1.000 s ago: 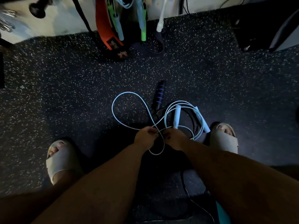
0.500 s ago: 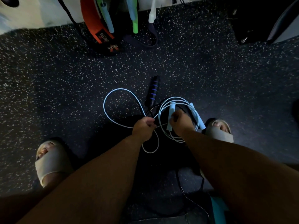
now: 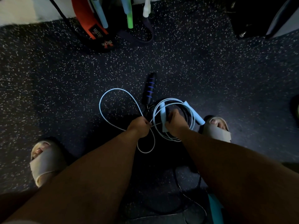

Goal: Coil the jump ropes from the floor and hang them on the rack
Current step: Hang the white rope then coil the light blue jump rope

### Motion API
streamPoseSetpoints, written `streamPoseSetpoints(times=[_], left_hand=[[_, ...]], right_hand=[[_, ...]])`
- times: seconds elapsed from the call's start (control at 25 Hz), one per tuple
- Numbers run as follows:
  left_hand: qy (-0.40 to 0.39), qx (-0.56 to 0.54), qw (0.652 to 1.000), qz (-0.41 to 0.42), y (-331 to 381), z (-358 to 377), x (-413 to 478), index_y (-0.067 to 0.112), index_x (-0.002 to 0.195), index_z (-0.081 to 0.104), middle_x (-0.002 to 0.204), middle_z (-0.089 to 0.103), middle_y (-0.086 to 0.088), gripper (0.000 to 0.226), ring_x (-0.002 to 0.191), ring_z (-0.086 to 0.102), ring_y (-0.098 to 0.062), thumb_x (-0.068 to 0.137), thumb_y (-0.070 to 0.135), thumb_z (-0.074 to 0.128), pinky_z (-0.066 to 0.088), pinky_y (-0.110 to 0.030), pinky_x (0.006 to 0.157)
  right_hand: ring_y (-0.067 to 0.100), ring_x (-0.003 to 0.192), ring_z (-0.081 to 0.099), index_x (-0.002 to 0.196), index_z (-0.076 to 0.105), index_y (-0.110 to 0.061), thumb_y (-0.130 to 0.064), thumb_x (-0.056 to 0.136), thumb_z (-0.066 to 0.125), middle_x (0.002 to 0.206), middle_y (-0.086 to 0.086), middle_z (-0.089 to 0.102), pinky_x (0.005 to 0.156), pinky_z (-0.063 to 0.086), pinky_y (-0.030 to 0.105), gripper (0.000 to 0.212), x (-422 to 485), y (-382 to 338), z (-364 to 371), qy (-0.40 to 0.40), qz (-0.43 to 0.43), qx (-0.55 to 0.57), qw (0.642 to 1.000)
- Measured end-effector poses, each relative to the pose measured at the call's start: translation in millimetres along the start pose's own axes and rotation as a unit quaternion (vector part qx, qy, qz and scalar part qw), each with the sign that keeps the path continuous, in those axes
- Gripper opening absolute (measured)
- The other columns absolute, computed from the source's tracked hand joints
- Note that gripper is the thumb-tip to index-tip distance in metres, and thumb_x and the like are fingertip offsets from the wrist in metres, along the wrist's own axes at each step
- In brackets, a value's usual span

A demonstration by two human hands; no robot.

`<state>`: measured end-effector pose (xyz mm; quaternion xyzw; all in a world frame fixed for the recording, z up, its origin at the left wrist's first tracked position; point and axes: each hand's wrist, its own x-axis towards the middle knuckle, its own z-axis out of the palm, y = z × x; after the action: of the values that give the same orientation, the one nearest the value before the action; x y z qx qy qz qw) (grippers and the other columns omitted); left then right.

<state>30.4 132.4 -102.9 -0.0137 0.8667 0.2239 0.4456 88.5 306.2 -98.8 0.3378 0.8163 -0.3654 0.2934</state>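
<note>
hanging jump-rope handles [image 3: 130,16]: tops cut off by upper edge. left hand [image 3: 139,126] and right hand [image 3: 175,122]: fingertips hidden where they grip the light-blue jump rope [image 3: 116,97]. black jump rope [image 3: 150,88]: cord lost in shadow beneath the forearms. teal object [image 3: 216,207]: cut by lower edge, identity unclear.

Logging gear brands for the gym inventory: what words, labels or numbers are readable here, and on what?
"VALEO": upside down, on the black end of the orange strap near the wall.
Second label higher on that strap: likely the same word, too blurred to confirm.
Jump rope handles: no readable text.
</note>
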Motion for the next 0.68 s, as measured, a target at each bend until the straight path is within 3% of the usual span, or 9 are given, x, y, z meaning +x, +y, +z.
streamPoseSetpoints(times=[0.08, 0.2, 0.24, 0.28, 0.4, 0.52, 0.68], left_hand=[[0.008, -0.003, 1.000, -0.005, -1.5, 0.8, -0.7, 0.021, 0.091, 0.059, 0.114, 0.070, -0.012, 0.018, 0.105, 0.064, -0.032, 0.095, 0.038, 0.056, 0.043, -0.030, 0.081], [0.034, -0.015, 0.999, -0.019, -1.7, -0.6, -3.5, 0.016, 0.106, 0.059, 0.118, 0.066, -0.015, 0.025, 0.110, 0.062, -0.035, 0.097, 0.038, 0.050, 0.044, -0.033, 0.087], [0.042, -0.019, 0.999, -0.019, -2.0, -1.2, -3.0, 0.017, 0.107, 0.058, 0.118, 0.066, -0.015, 0.026, 0.109, 0.062, -0.035, 0.096, 0.039, 0.050, 0.045, -0.034, 0.089], [0.048, -0.025, 0.998, -0.021, -1.7, -2.9, -3.0, 0.017, 0.107, 0.058, 0.117, 0.066, -0.014, 0.026, 0.109, 0.062, -0.035, 0.096, 0.040, 0.049, 0.047, -0.036, 0.091], [0.046, -0.043, 0.998, -0.022, -4.1, -8.7, 0.2, 0.021, 0.102, 0.060, 0.113, 0.068, -0.009, 0.021, 0.108, 0.063, -0.032, 0.094, 0.040, 0.055, 0.047, -0.032, 0.088], [0.028, -0.043, 0.999, -0.015, -8.8, -12.2, 3.9, 0.024, 0.091, 0.061, 0.107, 0.071, -0.006, 0.015, 0.101, 0.065, -0.027, 0.090, 0.039, 0.063, 0.047, -0.029, 0.083], [0.054, -0.064, 0.996, -0.013, -7.6, -12.5, 3.9, 0.020, 0.092, 0.063, 0.099, 0.069, -0.004, 0.013, 0.098, 0.066, -0.027, 0.088, 0.032, 0.065, 0.048, -0.029, 0.085]], right_hand=[[0.030, 0.096, 0.060, 0.101, 0.045, -0.017, -0.020, 0.083, 0.061, 0.099, 0.007, 0.061, 0.077, 0.043, 0.036, 0.025, -3.9, 0.1, -0.4, 0.039, -0.005, 0.022, 0.999], [0.033, 0.109, 0.051, 0.109, 0.053, -0.015, -0.026, 0.080, 0.059, 0.115, 0.010, 0.056, 0.092, 0.041, 0.045, 0.032, -4.0, -2.8, -4.1, 0.242, -0.038, -0.046, 0.969], [0.036, 0.116, 0.046, 0.116, 0.051, -0.015, -0.025, 0.079, 0.058, 0.123, 0.012, 0.051, 0.097, 0.037, 0.048, 0.039, -1.8, -3.5, -7.7, 0.271, -0.019, -0.058, 0.961], [0.037, 0.122, 0.041, 0.125, 0.048, -0.016, -0.024, 0.080, 0.057, 0.132, 0.012, 0.047, 0.101, 0.033, 0.051, 0.047, 1.4, -4.0, -13.4, 0.266, 0.010, -0.056, 0.962], [0.035, 0.136, 0.032, 0.148, 0.033, -0.026, -0.019, 0.086, 0.051, 0.149, 0.008, 0.038, 0.110, 0.025, 0.055, 0.065, 15.3, 1.9, -29.2, 0.156, 0.101, -0.065, 0.980], [0.036, 0.136, 0.033, 0.144, 0.041, -0.023, -0.022, 0.094, 0.045, 0.146, 0.011, 0.041, 0.109, 0.026, 0.055, 0.050, 24.1, 10.1, -37.4, 0.110, 0.123, -0.100, 0.981], [0.036, 0.134, 0.035, 0.137, 0.048, -0.014, -0.037, 0.098, 0.046, 0.144, 0.013, 0.041, 0.108, 0.030, 0.053, 0.045, 19.0, 6.0, -29.9, 0.128, 0.108, -0.071, 0.983]])
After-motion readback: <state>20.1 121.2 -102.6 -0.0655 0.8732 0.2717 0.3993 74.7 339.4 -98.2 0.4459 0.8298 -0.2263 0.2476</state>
